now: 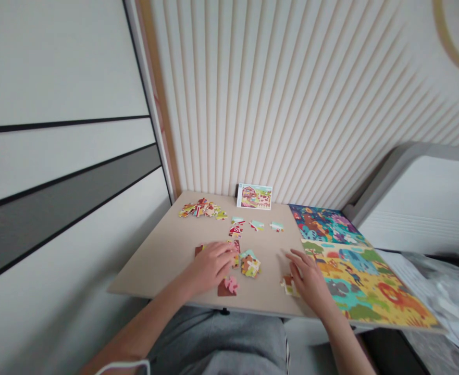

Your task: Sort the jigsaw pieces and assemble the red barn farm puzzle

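My left hand (212, 264) is bent over a small group of jigsaw pieces, its fingers close together and the tips on a red-and-pink puzzle piece (236, 247). The hand hides part of this group. Just right of it lies a stack of pieces (250, 264) with brown, white and green print. Below sits a brown puzzle piece with a pink figure (230, 286). My right hand (309, 276) is open, fingers spread low over the table. Beside its thumb, partly covered, is a brown-and-white puzzle piece (289, 285).
A farm picture card (255, 197) leans against the ribbed wall. A heap of loose pieces (202, 208) lies at the back left. Joined barn pieces (236, 227) and two single pieces lie mid-table. Two finished puzzles, one blue (326, 225) and one yellow (366, 284), cover the right side.
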The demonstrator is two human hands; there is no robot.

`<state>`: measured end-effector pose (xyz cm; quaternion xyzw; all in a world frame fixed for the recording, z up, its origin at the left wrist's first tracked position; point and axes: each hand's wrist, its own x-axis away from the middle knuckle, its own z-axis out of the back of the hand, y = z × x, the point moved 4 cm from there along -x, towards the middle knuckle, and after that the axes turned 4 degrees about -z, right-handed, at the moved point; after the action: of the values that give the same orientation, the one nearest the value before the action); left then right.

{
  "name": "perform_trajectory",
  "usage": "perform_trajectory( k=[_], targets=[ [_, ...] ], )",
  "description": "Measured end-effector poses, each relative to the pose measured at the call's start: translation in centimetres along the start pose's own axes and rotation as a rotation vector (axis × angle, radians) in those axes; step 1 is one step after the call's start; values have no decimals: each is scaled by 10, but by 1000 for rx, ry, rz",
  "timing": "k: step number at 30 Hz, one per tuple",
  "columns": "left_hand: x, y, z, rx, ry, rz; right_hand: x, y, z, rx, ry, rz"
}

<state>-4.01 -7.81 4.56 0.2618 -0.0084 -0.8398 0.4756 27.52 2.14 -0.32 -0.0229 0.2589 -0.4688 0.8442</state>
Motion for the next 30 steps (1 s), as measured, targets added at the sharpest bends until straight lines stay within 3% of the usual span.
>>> perform_trajectory(
  k=[3, 5, 9, 14, 17, 21, 30],
  targets=[
    [-53, -41, -17, -77, -36, -70, -62, 6, -18, 96, -92, 15],
    [-82, -70, -34, -130, -70, -45, -97, 8, -34, 121, -142, 11],
    [-103, -111, -63, -177, -112, 53, -138, 11, -56, 126, -111, -9],
    [-92, -133, -76, -143, -50, 99, -142, 14, -65, 124, -65, -34],
    [-88, -140, -79, -99, -22, 104, -136, 5, -63, 85, -66, 59],
    [-89, -144, -80, -66, -11, 91, -127, -14, -64, -4, -133, 230],
    [-88, -144, -81, -59, -45, 96, -140, -16, -69, -65, -168, 224]
  ],
)
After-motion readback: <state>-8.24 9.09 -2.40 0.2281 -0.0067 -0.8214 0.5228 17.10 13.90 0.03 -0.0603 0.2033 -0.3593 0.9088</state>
